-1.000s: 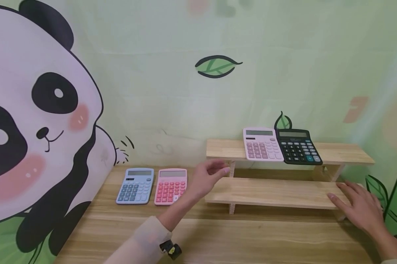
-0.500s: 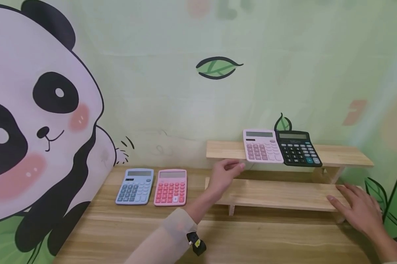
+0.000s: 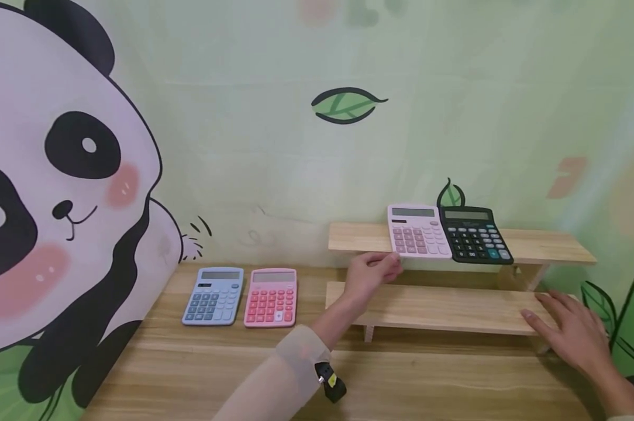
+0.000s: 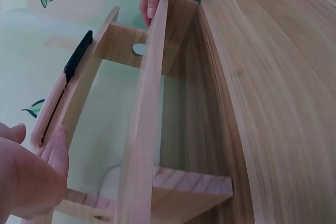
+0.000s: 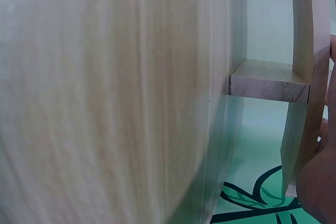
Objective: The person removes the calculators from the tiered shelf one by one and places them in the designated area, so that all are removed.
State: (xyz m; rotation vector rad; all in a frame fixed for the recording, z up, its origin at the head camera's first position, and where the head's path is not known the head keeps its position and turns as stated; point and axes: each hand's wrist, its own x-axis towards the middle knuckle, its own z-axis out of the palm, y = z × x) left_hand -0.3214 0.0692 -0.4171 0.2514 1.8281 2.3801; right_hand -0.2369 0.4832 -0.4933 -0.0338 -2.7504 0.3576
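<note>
A pale pink calculator (image 3: pixel 420 231) and a black calculator (image 3: pixel 475 235) lie side by side on the upper tier (image 3: pixel 356 237) of a wooden two-tier shelf, overhanging its front edge. My left hand (image 3: pixel 367 276) is at the pale pink calculator's lower left corner, fingers bent. In the left wrist view, thumb and fingers stand apart around the calculator's near end (image 4: pixel 46 114); whether they touch it is unclear. My right hand (image 3: pixel 575 333) rests on the right end of the lower tier (image 3: pixel 443 307), fingers extended; the right wrist view shows it only partly.
On the wooden table (image 3: pixel 233 374), a blue calculator (image 3: pixel 213 296) and a bright pink calculator (image 3: pixel 271 297) lie left of the shelf. Behind stands a green backdrop (image 3: pixel 233 128) with a printed panda (image 3: pixel 85 193). The lower tier's board juts out below my left hand.
My left hand has moved right and slightly up, from beside the shelf's left end to the pale pink calculator's corner. The right hand and all the calculators have stayed in place.
</note>
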